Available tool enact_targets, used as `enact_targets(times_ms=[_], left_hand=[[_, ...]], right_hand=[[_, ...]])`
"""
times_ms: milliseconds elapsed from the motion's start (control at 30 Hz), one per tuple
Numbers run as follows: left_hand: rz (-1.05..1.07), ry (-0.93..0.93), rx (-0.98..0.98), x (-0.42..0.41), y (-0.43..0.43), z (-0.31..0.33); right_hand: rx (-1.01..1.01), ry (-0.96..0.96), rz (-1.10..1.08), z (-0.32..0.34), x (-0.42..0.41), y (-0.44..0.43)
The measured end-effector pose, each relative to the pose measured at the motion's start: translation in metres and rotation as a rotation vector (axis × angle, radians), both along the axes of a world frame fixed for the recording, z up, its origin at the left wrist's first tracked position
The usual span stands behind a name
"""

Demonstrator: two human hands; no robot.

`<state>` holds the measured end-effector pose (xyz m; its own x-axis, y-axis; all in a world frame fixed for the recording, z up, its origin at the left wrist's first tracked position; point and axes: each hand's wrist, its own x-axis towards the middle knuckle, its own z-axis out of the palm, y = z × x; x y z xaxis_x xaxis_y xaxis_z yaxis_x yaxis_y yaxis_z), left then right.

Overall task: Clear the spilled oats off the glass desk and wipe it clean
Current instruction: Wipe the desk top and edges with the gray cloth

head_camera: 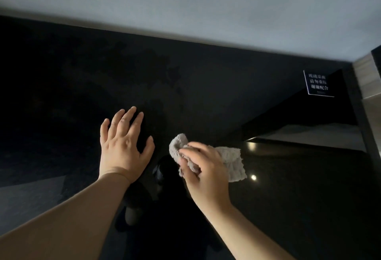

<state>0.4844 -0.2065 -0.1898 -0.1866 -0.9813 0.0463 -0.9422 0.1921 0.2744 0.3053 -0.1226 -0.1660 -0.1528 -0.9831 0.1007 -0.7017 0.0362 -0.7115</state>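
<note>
The black glass desk [206, 86] fills most of the view and shows faint smeary streaks across its middle. My left hand [123, 146] lies flat on the glass with its fingers straight and spread. Just to its right, my right hand [206, 169] grips a bunched grey cloth [231, 162], which sticks out past the fingers on both sides and sits low over the glass. I see no oats on the dark surface.
A grey wall [206, 8] runs along the desk's far edge. A small dark sign with white lettering [317, 83] stands at the far right corner, beside a wooden panel [367, 78]. Ceiling lights reflect in the glass at the right.
</note>
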Motion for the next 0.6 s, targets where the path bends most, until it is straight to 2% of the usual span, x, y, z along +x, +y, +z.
enact_targets(times_ms=[100,200,267,333,433,600], left_hand=[[0.001,0.013,0.001,0.000,-0.001,-0.001],[0.007,0.015,-0.002,0.000,0.000,-0.001],[0.009,0.016,-0.005,0.000,0.000,-0.001],[0.008,0.018,-0.007,0.000,0.000,-0.001],[0.010,0.029,-0.013,0.000,0.001,-0.002],[0.002,0.022,0.002,0.000,0.001,0.000]], right_hand=[[-0.005,-0.045,0.038,0.017,-0.016,0.004],[-0.142,0.018,-0.174,0.023,-0.050,-0.027],[-0.103,0.051,-0.295,0.017,-0.063,-0.052],[-0.010,0.186,-0.374,0.002,-0.060,-0.061],[-0.046,0.406,-0.363,-0.015,-0.032,-0.043],[-0.036,0.273,-0.218,-0.012,0.008,0.021]])
